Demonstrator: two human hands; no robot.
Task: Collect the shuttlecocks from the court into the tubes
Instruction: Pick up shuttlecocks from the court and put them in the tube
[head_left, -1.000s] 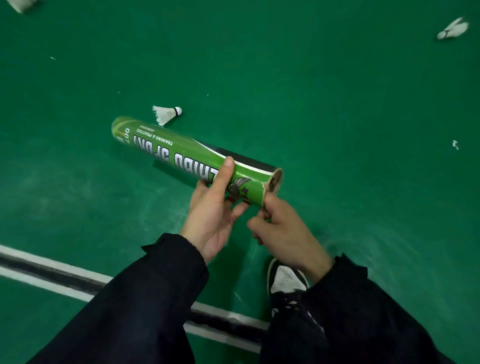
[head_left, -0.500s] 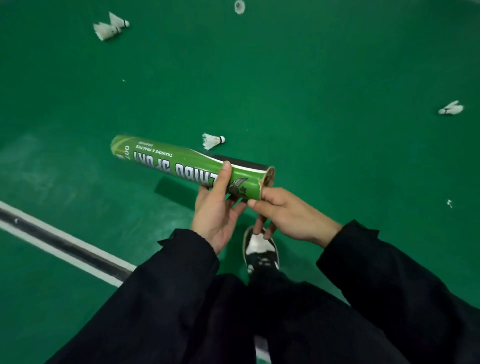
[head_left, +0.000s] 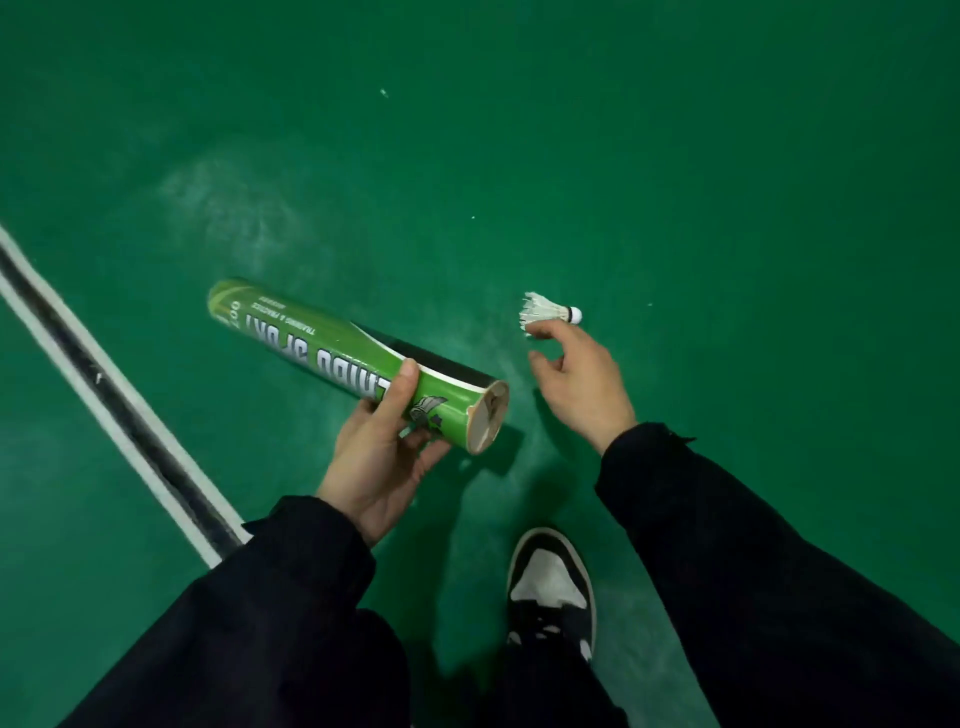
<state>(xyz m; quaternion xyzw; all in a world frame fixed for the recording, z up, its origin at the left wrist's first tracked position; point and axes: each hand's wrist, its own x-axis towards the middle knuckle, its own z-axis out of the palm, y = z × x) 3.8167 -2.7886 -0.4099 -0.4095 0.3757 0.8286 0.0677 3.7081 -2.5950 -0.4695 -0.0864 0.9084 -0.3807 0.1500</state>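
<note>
Shuttlecock (head_left: 546, 313): one white feathered one lies on its side on the green floor (head_left: 675, 156), right of centre in the frame, cork tip pointing right and feathers fanned left. The right hand (head_left: 581, 379) reaches out just below it, fingers spread and loosely curled, the forefinger tip at the edge of the feathers; whether it touches them I cannot tell. Nothing is in that hand.

To the left, the tube (head_left: 358, 358) is green with white lettering and a black band, held almost level, slanting from the upper left down to the lower right. Its open end faces the lower right, with a worn cardboard rim; the inside is too dim to read. The left hand (head_left: 379, 457) holds it near that open end, thumb pressed along the top and fingers wrapped underneath.

Both arms wear dark sleeves (head_left: 753, 571). At the bottom centre stands a black and white shoe (head_left: 551, 582). A white line with a dark strip (head_left: 111, 405) runs diagonally across the left side of the frame.
</note>
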